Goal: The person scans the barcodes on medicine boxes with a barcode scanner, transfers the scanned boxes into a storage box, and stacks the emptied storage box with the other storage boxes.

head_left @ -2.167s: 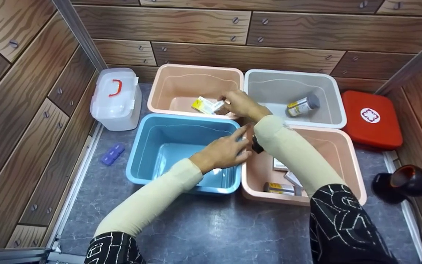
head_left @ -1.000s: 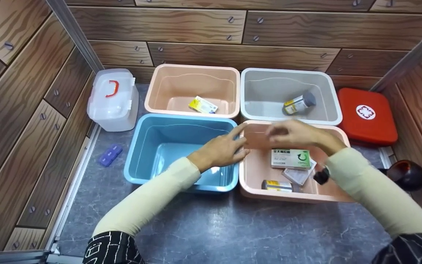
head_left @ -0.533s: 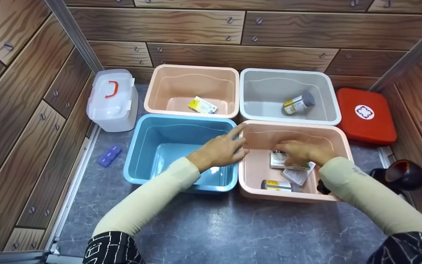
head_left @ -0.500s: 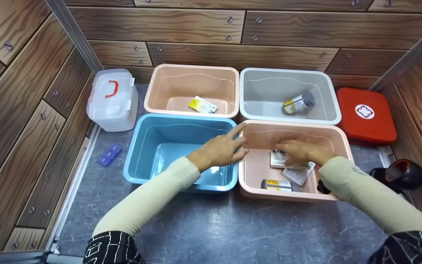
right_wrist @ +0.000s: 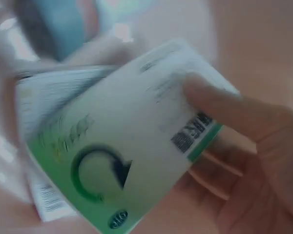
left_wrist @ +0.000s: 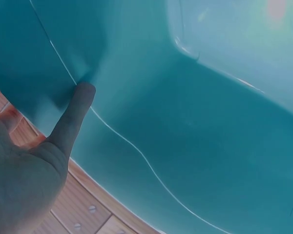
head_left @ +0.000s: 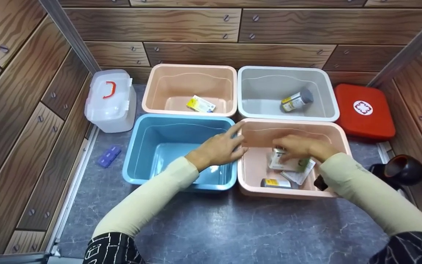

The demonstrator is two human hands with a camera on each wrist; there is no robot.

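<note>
At the far left a clear case (head_left: 110,101) with a red handle stands by the wall, with a small purple pill box (head_left: 110,155) lying on the grey table (head_left: 211,227) in front of it. Next come four bins in a square: a blue bin (head_left: 137,161) in front, a pink bin (head_left: 152,91) behind it holding a yellow box (head_left: 200,104). The left hand (head_left: 220,148) rests on the blue bin's right rim, fingers straight and spread — in the wrist view one finger (left_wrist: 75,114) presses flat on the inner wall. It holds nothing.

To the right, the near pink bin (head_left: 251,179) holds the green-and-white box (head_left: 288,163). The right hand (head_left: 300,146) grips it, fingers curled over the top and the thumb (right_wrist: 219,105) on its face by the barcode; the box is tilted up off the bin floor. Beside it lie a white packet (head_left: 300,177) and a small yellow-labelled bottle (head_left: 275,182). Behind, a grey bin (head_left: 328,106) holds another bottle (head_left: 296,100) on its side. Further right sit a red kit (head_left: 364,112) and — at the table edge — a black scanner (head_left: 401,170).
</note>
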